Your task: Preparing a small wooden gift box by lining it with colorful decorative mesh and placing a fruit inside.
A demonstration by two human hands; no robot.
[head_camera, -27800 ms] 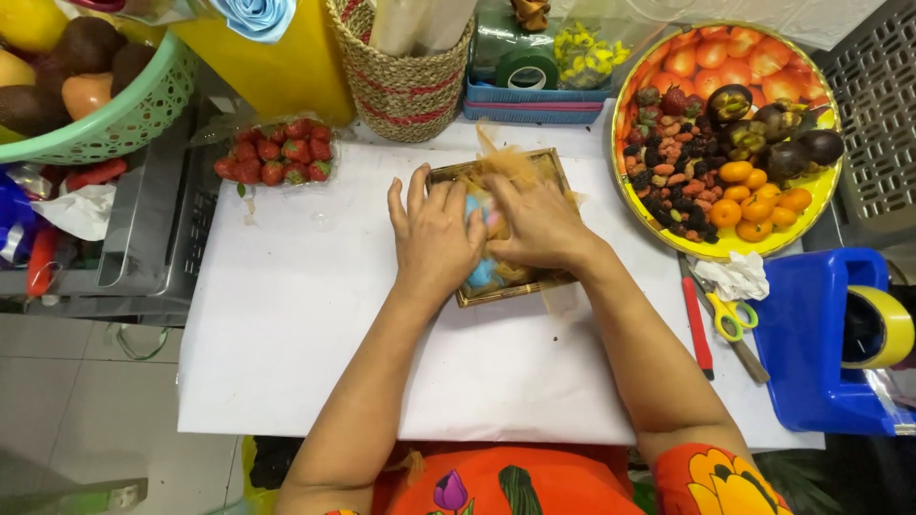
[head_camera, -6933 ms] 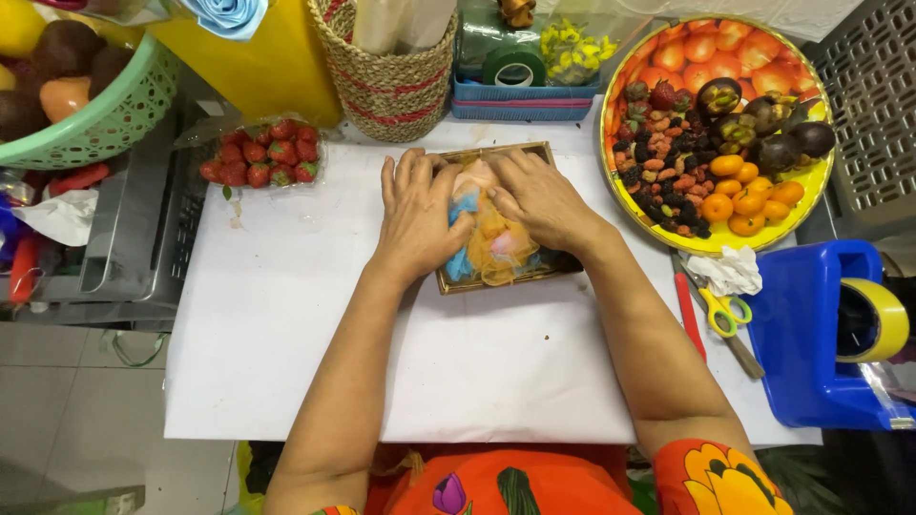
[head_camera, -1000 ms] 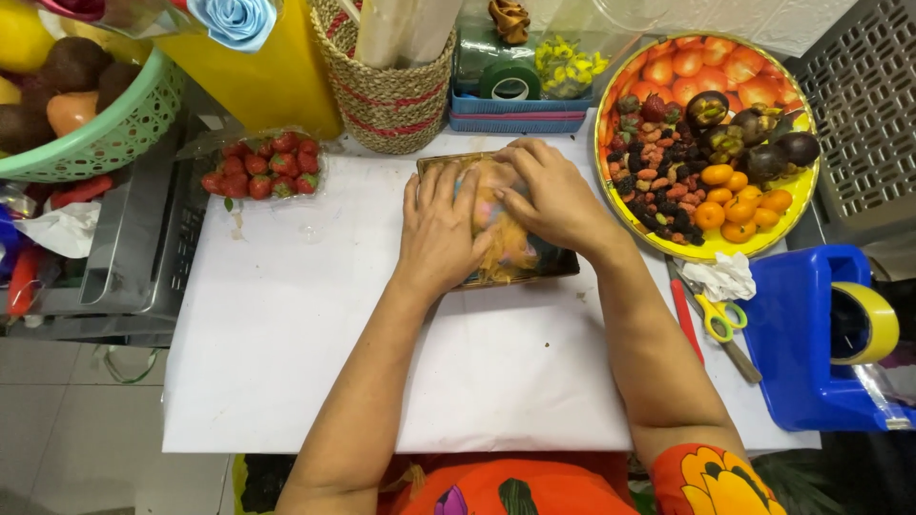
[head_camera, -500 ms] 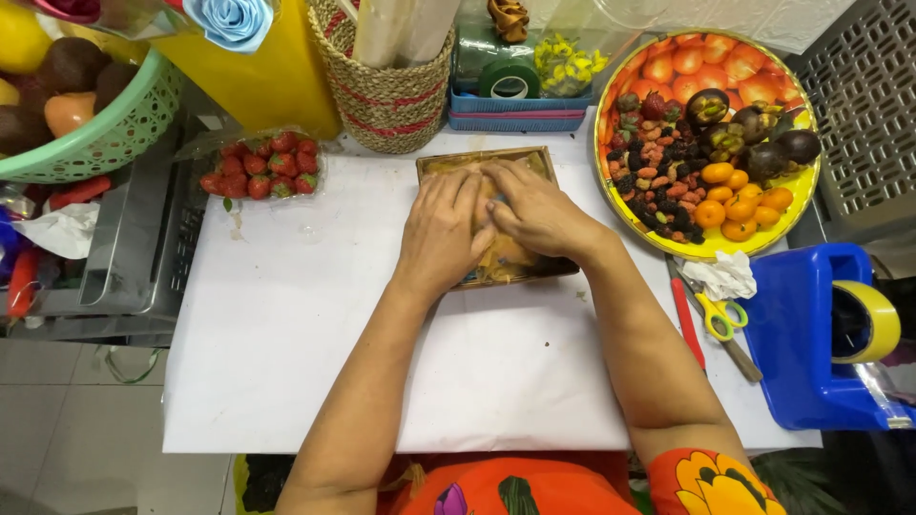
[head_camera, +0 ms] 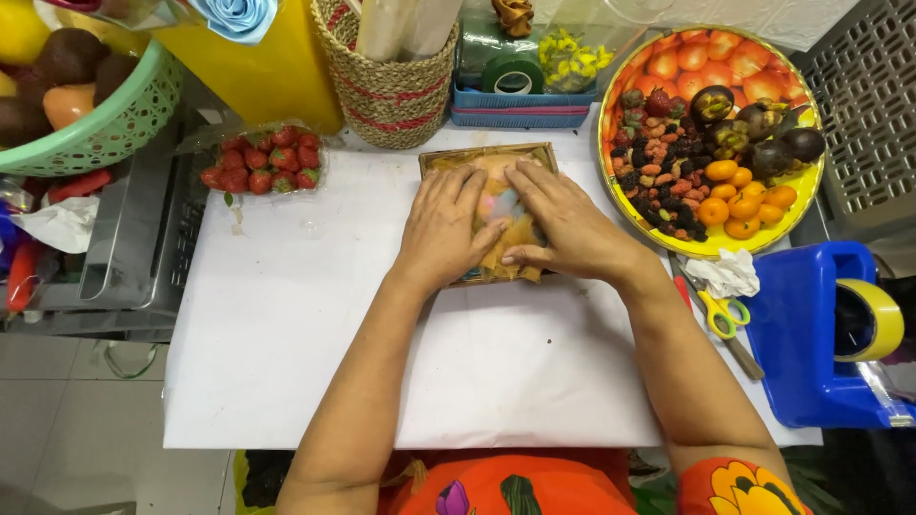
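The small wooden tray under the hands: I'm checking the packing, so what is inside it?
Inside the wooden tray shows orange-yellow crinkled filling with pale pink and blue patches between the left hand and right hand. The hands cover most of it, so any items there stay hidden.

A white work table (head_camera: pixel 286 362) fills the centre of the head view, its surface evenly lit with soft shadows only. To the left stands a grey metal rack (head_camera: pixel 143 257), and below it a floor of pale grey tiles (head_camera: pixel 67 420) with visible joints. At the top right, a strip of white tiled wall (head_camera: pixel 811 19) shows behind the table. A grey plastic lattice crate (head_camera: pixel 868 114) stands at the right edge. A yellow container (head_camera: pixel 258 76) rises against the back of the table at upper left.
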